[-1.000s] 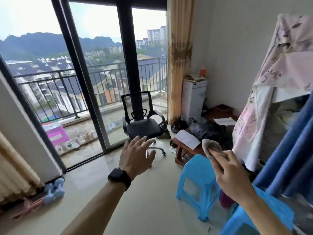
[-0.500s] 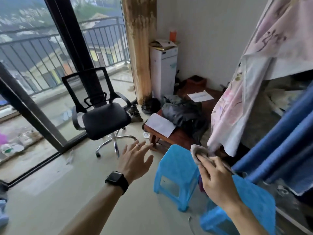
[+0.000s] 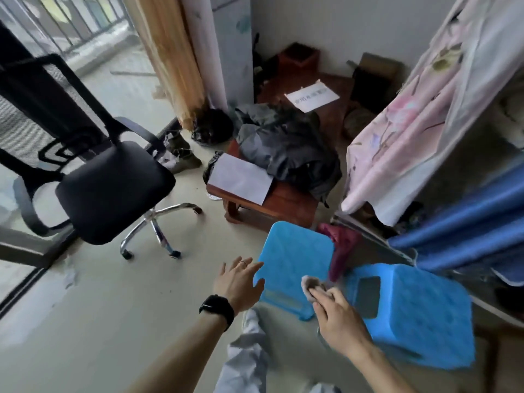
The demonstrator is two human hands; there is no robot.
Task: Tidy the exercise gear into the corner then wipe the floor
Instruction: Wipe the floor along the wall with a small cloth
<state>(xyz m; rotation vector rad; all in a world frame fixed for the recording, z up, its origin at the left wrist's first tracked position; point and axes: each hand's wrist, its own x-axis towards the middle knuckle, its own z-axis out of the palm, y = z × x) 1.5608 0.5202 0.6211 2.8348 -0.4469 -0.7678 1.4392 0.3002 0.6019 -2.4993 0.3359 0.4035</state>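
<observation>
At the fingertips of the right hand [image 3: 337,319]: grey cloth [image 3: 310,285], pinched; left hand [image 3: 238,282] spread, empty, beside blue stool [image 3: 295,256]; gear out of view. Judged: wipe step; next, lower cloth to floor [image 3: 113,307] beneath hands.

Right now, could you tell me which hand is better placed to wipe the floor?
Probably the right hand: it pinches the cloth, while the left hand is open and empty beside a blue stool.

Black watch [image 3: 217,307] on left wrist, thin ring [image 3: 243,262], pale grey trousers [image 3: 249,350].
</observation>
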